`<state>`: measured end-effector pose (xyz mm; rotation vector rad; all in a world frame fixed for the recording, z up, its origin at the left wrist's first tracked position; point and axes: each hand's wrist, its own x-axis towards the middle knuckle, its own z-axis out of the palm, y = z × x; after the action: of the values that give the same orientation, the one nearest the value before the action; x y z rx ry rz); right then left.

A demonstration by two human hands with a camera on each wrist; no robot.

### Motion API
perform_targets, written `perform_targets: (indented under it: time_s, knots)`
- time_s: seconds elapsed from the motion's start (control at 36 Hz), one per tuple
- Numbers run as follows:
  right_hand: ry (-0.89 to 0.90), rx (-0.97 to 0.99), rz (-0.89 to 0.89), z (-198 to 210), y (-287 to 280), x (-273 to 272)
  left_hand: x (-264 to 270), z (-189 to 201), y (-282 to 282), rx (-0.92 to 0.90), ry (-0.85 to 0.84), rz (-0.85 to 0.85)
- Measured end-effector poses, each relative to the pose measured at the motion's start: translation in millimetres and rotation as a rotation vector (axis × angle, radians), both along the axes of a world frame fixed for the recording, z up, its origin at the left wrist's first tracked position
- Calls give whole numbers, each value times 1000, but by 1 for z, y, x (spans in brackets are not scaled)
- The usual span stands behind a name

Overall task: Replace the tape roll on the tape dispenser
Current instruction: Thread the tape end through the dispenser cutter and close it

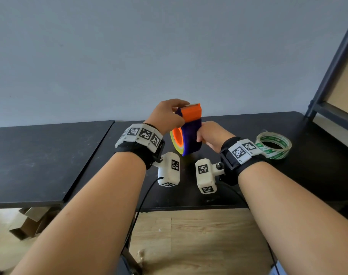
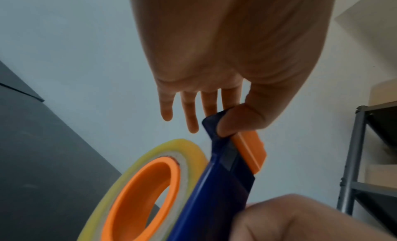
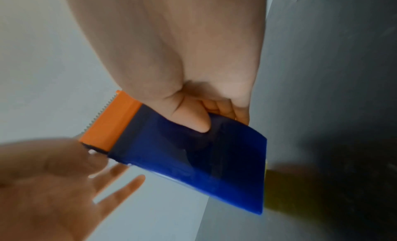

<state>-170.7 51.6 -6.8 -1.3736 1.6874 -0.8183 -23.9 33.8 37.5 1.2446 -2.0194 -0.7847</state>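
Observation:
A blue tape dispenser (image 1: 192,133) with an orange toothed cutter (image 1: 192,114) is held upright above the black table (image 1: 288,179). A yellowish tape roll (image 1: 176,146) sits on its orange hub (image 2: 137,193). My right hand (image 1: 211,133) grips the blue body (image 3: 193,159) from the right, thumb on its face. My left hand (image 1: 179,110) pinches the dispenser's top edge beside the cutter (image 2: 251,153) between thumb (image 2: 227,125) and forefinger; its other fingers stay straight. A second clear roll with green print (image 1: 278,153) lies flat on the table at the right.
A second black table (image 1: 40,155) adjoins on the left. A dark metal shelf rack (image 1: 332,76) stands at the right edge. Cardboard boxes (image 1: 30,221) sit on the wooden floor under the left table. A plain wall is behind.

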Motion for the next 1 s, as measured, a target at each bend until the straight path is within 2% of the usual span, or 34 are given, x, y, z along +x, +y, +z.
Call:
perform_targets:
  time_s: [0.11, 0.19, 0.28, 0.33, 0.47, 0.56, 0.72, 0.89, 1.0]
  knots:
    - [25, 6, -8, -1, 1, 0, -4, 7, 1, -25, 82, 21]
    - [16, 8, -8, 0, 2, 2, -6, 8, 0, -86, 74, 55]
    - [-30, 5, -24, 1, 4, 4, -8, 7, -3, -168, 57, 97]
    - [-66, -1, -29, 2, 6, 4, -8, 6, -4, -188, 105, 129]
    - [-258, 36, -69, 2, 10, 11, -2, 6, -9, -219, 188, 211]
    - [-379, -6, -44, -3, 11, 14, 0, 4, -12, -228, 224, 276]
    - [-319, -88, 4, -7, 9, 23, 9, 1, -22, -176, 272, 420]
    - [-295, -182, -75, -9, 7, 25, 21, -2, -29, -114, 322, 508]
    - [-344, -222, -111, -6, 8, 22, 27, -3, -31, -105, 315, 538]
